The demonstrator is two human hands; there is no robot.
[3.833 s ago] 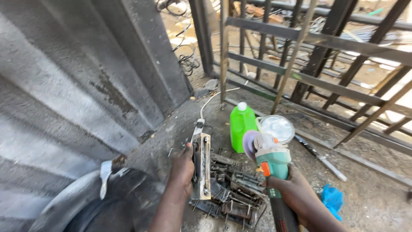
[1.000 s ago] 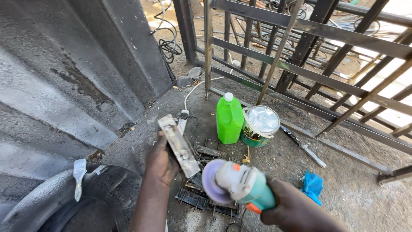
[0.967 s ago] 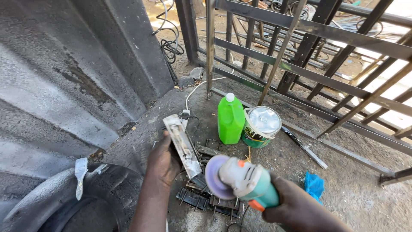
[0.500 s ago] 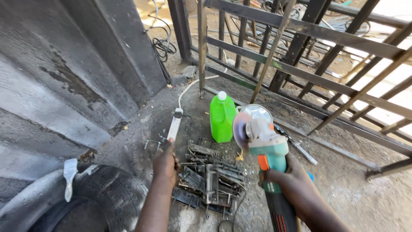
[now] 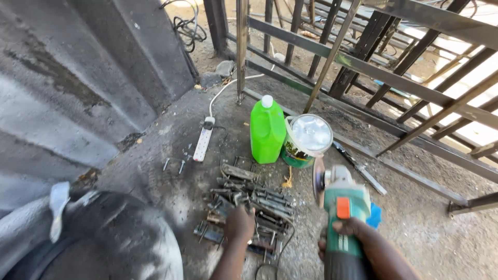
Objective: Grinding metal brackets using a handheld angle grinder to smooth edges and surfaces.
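My right hand (image 5: 358, 242) grips a green angle grinder (image 5: 341, 207) by its body, the disc held upright above the ground at the lower right. My left hand (image 5: 239, 223) reaches down onto a pile of dark metal pieces (image 5: 254, 203) lying on the concrete floor, its fingers curled among them; I cannot tell whether it grips one. Just beyond the pile stand a green plastic bottle (image 5: 267, 130) with a white cap and a small tin (image 5: 307, 140) with a shiny lid.
A white power strip (image 5: 203, 143) with its cable lies left of the bottle, loose bolts (image 5: 174, 165) beside it. A corrugated metal wall (image 5: 78, 78) rises at left, a welded steel frame (image 5: 394, 78) runs along the back right, a dusty tyre (image 5: 104, 238) at lower left.
My left hand has put down the long metal piece and dropped onto the pile. The grinder swung from low over the pile up to the right, disc now upright.
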